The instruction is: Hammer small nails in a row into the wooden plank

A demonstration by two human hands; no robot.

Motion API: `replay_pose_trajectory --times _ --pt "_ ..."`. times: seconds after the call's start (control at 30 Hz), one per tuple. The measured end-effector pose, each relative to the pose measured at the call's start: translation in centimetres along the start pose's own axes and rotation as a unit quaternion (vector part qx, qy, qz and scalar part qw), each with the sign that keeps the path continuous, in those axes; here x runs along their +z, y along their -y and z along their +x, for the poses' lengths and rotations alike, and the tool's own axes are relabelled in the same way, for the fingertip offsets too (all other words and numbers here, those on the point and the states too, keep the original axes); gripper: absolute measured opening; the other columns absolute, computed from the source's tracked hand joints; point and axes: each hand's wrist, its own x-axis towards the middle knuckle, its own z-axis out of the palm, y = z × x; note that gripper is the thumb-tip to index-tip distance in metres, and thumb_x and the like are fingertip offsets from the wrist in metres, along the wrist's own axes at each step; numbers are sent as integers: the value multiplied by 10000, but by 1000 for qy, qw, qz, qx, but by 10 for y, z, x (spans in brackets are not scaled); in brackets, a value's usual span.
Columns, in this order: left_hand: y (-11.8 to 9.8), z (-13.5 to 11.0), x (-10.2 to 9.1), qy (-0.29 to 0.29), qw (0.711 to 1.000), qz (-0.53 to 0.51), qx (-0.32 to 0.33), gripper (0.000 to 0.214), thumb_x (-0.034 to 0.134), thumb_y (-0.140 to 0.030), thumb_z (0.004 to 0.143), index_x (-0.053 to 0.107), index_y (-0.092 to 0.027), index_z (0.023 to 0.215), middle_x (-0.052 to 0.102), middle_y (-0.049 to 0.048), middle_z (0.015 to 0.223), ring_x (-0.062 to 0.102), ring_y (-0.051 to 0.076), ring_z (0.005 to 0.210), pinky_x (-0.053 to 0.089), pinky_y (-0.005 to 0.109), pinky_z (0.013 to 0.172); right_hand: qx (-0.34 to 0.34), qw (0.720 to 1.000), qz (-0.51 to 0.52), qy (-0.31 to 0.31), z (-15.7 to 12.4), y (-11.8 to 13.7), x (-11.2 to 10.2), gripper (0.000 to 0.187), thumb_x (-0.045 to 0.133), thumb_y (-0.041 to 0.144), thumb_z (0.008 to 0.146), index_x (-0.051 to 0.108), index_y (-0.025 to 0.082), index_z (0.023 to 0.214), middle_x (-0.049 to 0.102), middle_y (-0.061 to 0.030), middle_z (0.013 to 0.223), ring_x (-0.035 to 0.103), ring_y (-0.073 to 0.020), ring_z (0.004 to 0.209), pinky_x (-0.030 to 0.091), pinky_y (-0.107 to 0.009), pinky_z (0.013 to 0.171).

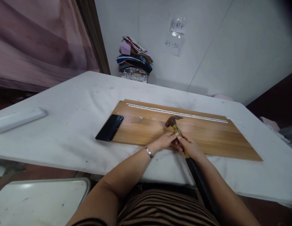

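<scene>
A claw hammer [173,121] with a rusty head and a yellowish, black-gripped handle slants over the wooden board [214,138]. My right hand [190,146] is closed round its handle, below the head. From the other side, my left hand [166,141] meets it, fingers curled against the same handle; whether they also pinch something small is hidden. Several loose nails [139,119] lie on the board to the left. A black phone [110,127] rests across the board's left end. Two thin white strips with markings [176,112] run along the board's far side.
The board lies on a table with a white cloth [72,103]. A long white object [20,119] is at the table's left. Folded cloths [135,59] are stacked by the wall, and a white stool [39,201] stands at lower left.
</scene>
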Motion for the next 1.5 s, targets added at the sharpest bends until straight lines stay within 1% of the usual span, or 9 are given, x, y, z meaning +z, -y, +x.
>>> replay_pose_trajectory --times 0.13,0.27,0.43,0.67,0.83,1.0,1.17,1.3,1.5 --pt "1 1 0 -11 1000 -6 4 558 644 -660 676 478 -148 823 515 -39 622 622 148 568 517 359 688 2 1000 -13 2 0 1 0 319 539 490 803 506 200 931 488 65 634 394 -40 339 341 -172 289" --pt "0 -1 0 -1 1000 -4 3 541 647 -645 685 473 -147 803 519 -35 631 626 146 577 517 354 702 -8 1000 -7 5 0 0 -1 342 525 496 822 497 202 995 497 61 653 399 -41 348 347 -176 298" --pt "-1 -1 1 -14 1000 -6 5 535 639 -642 695 480 -145 812 517 -36 638 625 139 576 519 349 704 2 1000 -12 5 1 1 0 323 536 499 809 505 199 924 490 63 649 397 -38 342 336 -174 291" --pt "1 0 0 -22 1000 2 7 514 630 -626 717 491 -144 828 518 -34 633 616 131 580 515 338 704 3 1000 -5 5 0 0 0 328 540 492 807 508 201 954 494 64 643 399 -44 345 334 -181 295" --pt "-1 -2 0 3 1000 -6 6 526 636 -639 703 479 -152 824 518 -35 634 634 161 579 525 372 701 -8 1000 -6 2 0 -1 0 306 525 491 823 504 204 928 495 59 647 399 -41 355 347 -174 304" --pt "0 -1 0 -16 1000 -8 3 529 633 -640 706 483 -147 828 523 -34 635 625 146 577 523 361 714 7 1000 -4 7 1 0 0 323 546 497 798 511 199 919 499 60 645 402 -44 344 339 -179 291" --pt "2 2 -2 -2 1000 -5 10 544 643 -651 687 482 -145 808 511 -35 635 627 152 577 523 367 706 0 1000 -9 -3 1 3 0 333 538 494 802 512 204 963 496 64 650 403 -45 345 341 -182 294" --pt "3 2 -3 -17 1000 0 6 551 634 -658 691 484 -143 815 511 -29 641 624 152 587 519 387 725 9 1000 -19 1 1 2 0 325 544 495 796 509 197 920 495 65 637 397 -44 331 326 -186 289" --pt "1 0 0 -1 1000 -6 2 538 639 -647 695 478 -147 815 506 -37 633 627 153 578 519 378 713 -1 1000 -5 0 1 0 0 331 537 495 802 505 201 949 494 68 633 395 -44 336 333 -183 295"
